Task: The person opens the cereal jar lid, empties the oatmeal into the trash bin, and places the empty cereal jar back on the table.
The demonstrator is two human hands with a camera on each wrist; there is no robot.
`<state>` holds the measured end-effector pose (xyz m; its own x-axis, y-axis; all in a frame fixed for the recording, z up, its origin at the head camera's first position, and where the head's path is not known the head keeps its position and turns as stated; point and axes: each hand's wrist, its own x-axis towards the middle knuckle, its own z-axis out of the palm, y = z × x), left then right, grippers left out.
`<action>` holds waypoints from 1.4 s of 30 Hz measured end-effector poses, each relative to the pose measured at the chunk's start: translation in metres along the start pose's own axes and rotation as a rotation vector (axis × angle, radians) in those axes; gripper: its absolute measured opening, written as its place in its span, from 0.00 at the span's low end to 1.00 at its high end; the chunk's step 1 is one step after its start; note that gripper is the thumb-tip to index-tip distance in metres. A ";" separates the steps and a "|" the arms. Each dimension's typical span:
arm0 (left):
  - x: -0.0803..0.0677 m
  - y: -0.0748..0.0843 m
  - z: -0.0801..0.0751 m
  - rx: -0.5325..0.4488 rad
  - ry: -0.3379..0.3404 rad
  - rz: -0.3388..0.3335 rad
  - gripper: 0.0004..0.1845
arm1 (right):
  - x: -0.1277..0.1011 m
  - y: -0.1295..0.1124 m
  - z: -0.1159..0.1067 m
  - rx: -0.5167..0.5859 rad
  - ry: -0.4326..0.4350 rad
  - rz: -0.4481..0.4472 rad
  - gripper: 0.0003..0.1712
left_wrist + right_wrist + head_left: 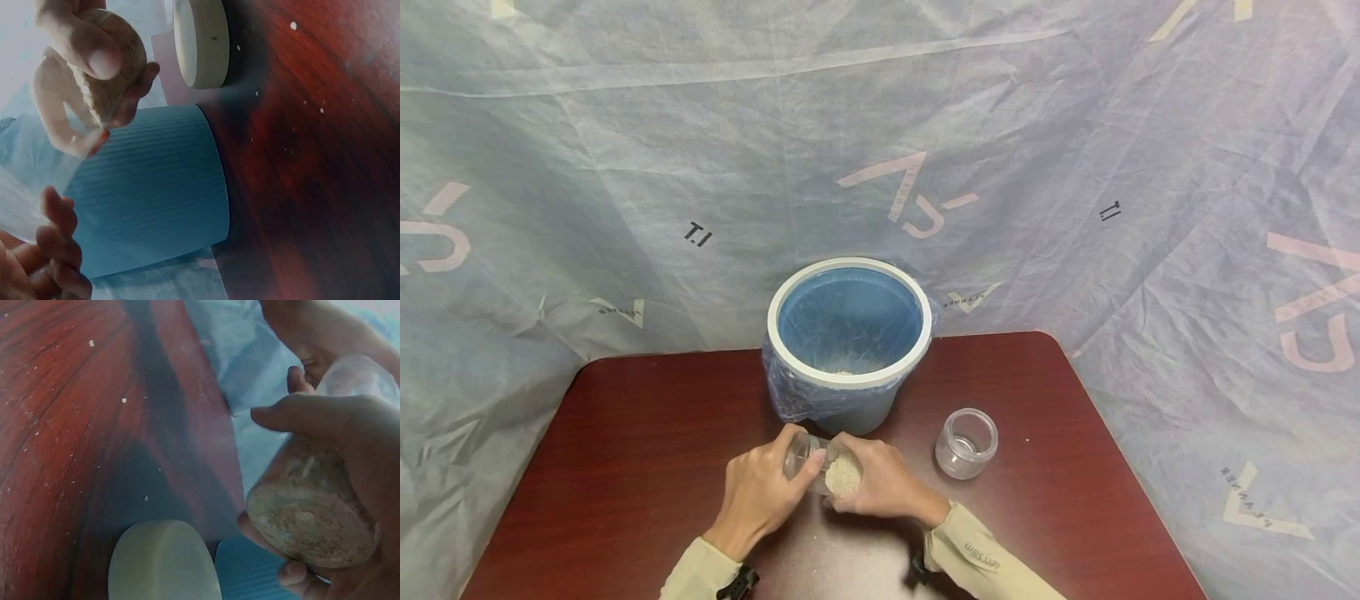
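Clear container (796, 457), single or paired (unclear), gripped by the left hand (760, 492) at the emptier end and the right hand (887, 483) at the end with pale grains (843, 477), above the table (625, 442) just in front of the blue bin (871, 412), probably two-handed to steady the tilt.

In the head view, the right hand (883, 479) is hiding part of the clear container of pale grains (844, 475). The bottom edge is cutting off both sleeves (700, 575) and the table (1060, 517). In the left wrist view, the left hand (53, 250) is running out of frame.
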<state>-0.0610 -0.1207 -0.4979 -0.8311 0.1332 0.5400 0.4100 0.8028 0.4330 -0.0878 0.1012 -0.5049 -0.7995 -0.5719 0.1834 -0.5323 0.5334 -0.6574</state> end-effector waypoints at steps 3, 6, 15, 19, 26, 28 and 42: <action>0.000 -0.003 -0.001 -0.022 0.004 0.048 0.18 | 0.000 0.003 -0.003 0.059 -0.047 -0.003 0.35; 0.000 -0.006 -0.002 -0.060 0.021 0.124 0.20 | 0.001 0.005 -0.007 0.147 -0.122 -0.005 0.33; 0.004 -0.009 -0.009 -0.191 0.000 0.427 0.28 | -0.002 0.008 -0.020 0.403 -0.398 -0.025 0.36; 0.004 -0.007 -0.010 -0.237 0.021 0.551 0.32 | -0.004 0.007 -0.025 0.487 -0.514 -0.012 0.37; 0.007 -0.004 -0.009 -0.273 0.058 0.631 0.31 | -0.003 0.008 -0.025 0.490 -0.569 -0.062 0.33; 0.007 -0.004 -0.009 -0.269 0.064 0.625 0.29 | -0.004 0.009 -0.023 0.486 -0.559 -0.071 0.34; 0.005 -0.005 -0.005 -0.195 0.149 0.516 0.26 | -0.007 0.007 -0.017 0.468 -0.455 -0.014 0.34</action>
<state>-0.0647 -0.1268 -0.4937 -0.4486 0.3848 0.8066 0.8222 0.5316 0.2037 -0.0903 0.1192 -0.4985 -0.5411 -0.8384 -0.0654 -0.2824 0.2544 -0.9250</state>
